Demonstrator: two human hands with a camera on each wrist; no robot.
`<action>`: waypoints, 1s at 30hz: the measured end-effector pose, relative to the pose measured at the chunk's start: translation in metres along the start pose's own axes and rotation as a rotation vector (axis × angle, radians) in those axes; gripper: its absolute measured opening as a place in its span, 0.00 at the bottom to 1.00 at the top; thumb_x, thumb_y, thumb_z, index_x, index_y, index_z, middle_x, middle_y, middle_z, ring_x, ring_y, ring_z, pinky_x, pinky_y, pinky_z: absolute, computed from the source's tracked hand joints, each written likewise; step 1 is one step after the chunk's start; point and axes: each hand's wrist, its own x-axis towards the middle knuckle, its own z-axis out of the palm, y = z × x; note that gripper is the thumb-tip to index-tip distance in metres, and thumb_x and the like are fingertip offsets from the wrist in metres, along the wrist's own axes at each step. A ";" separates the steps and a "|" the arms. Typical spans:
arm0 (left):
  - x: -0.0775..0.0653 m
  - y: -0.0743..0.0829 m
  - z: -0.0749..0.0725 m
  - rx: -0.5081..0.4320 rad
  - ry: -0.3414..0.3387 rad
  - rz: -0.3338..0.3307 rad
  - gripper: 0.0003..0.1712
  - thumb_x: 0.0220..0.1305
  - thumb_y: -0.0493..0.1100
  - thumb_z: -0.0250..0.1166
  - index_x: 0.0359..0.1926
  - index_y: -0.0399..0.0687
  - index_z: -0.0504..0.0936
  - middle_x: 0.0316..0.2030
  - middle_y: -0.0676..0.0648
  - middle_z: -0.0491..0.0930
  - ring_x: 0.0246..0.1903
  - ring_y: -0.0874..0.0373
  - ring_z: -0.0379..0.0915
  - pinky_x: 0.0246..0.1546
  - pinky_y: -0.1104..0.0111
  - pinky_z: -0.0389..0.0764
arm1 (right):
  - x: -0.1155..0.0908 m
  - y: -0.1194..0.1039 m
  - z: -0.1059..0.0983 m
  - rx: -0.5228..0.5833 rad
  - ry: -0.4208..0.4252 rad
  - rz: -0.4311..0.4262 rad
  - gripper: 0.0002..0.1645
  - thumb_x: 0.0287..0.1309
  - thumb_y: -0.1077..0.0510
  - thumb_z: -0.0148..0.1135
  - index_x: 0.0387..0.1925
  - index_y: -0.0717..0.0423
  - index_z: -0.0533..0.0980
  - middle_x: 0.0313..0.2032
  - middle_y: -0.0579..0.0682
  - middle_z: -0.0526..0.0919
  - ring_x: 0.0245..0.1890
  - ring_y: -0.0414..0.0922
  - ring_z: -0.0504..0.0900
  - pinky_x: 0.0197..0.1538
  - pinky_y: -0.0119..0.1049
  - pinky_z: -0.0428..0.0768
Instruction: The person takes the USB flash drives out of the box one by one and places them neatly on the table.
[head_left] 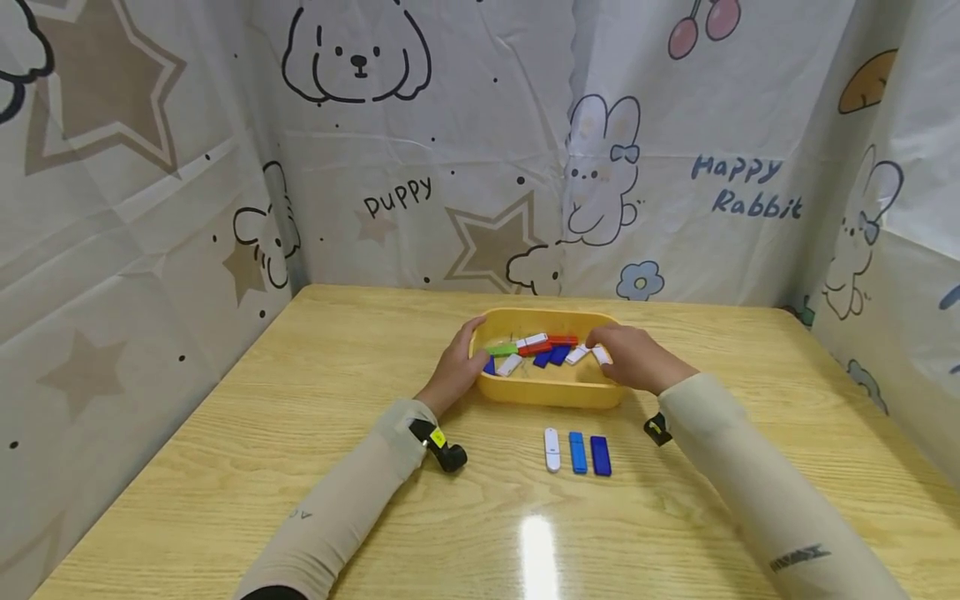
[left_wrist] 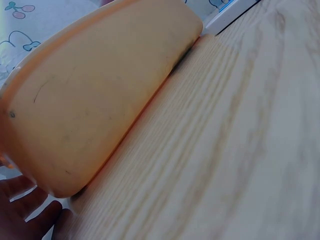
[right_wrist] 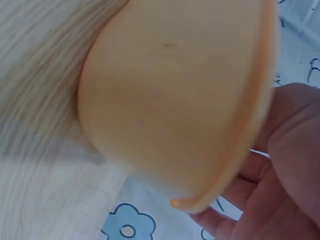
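A yellow tray (head_left: 551, 396) sits on the worktop (head_left: 375, 533), and in the head view I see a hand at each end of it. The left hand (head_left: 456, 367) grips the left end, thumb over the rim, and the left wrist view adds its fingers, slightly spread, beside the outer wall. The right hand (head_left: 633, 357) reaches over the right end, thumb and fingers either side of a white stick (head_left: 600, 355); I cannot tell whether they pinch it. In the right wrist view the tray wall hides those fingertips, and I see mainly the palm and bent fingers behind the rim.

Only the head view shows me inside the tray: a loose pile of small white, red and dark blue sticks, with a green stick (head_left: 501, 351) on the left. In front of the tray, three more lie side by side: white (head_left: 552, 450), light blue (head_left: 577, 452) and dark blue (head_left: 601, 456). The left wrist view shows me the tray's base meeting the worktop. The right wrist view catches a blue flower (right_wrist: 128, 227) on the cloth.
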 end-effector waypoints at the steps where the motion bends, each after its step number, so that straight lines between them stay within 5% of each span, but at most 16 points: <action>1: 0.000 0.000 0.000 0.000 0.000 -0.001 0.35 0.63 0.38 0.51 0.72 0.49 0.57 0.71 0.42 0.57 0.70 0.48 0.53 0.69 0.55 0.54 | 0.002 0.000 0.001 -0.012 -0.007 0.010 0.19 0.52 0.68 0.67 0.48 0.62 0.77 0.49 0.59 0.81 0.47 0.57 0.79 0.55 0.53 0.75; 7: 0.000 -0.002 0.002 -0.001 -0.001 0.002 0.35 0.63 0.38 0.51 0.72 0.49 0.57 0.71 0.43 0.57 0.69 0.49 0.53 0.69 0.55 0.54 | 0.009 -0.001 0.006 -0.088 -0.038 0.062 0.19 0.52 0.68 0.64 0.48 0.61 0.78 0.49 0.57 0.81 0.46 0.54 0.79 0.56 0.56 0.71; 18: 0.001 -0.003 0.001 -0.010 -0.005 0.011 0.36 0.62 0.38 0.52 0.72 0.49 0.56 0.71 0.43 0.56 0.70 0.49 0.53 0.69 0.55 0.55 | 0.017 -0.005 0.008 -0.360 -0.113 0.066 0.10 0.56 0.66 0.59 0.41 0.60 0.78 0.37 0.54 0.77 0.37 0.54 0.73 0.41 0.48 0.67; 30: 0.001 -0.002 0.000 -0.011 -0.005 0.004 0.36 0.63 0.38 0.52 0.72 0.49 0.56 0.71 0.43 0.56 0.70 0.50 0.52 0.69 0.56 0.54 | 0.024 -0.004 0.012 -0.420 -0.176 0.150 0.12 0.58 0.64 0.54 0.42 0.59 0.79 0.41 0.59 0.74 0.44 0.56 0.73 0.46 0.52 0.67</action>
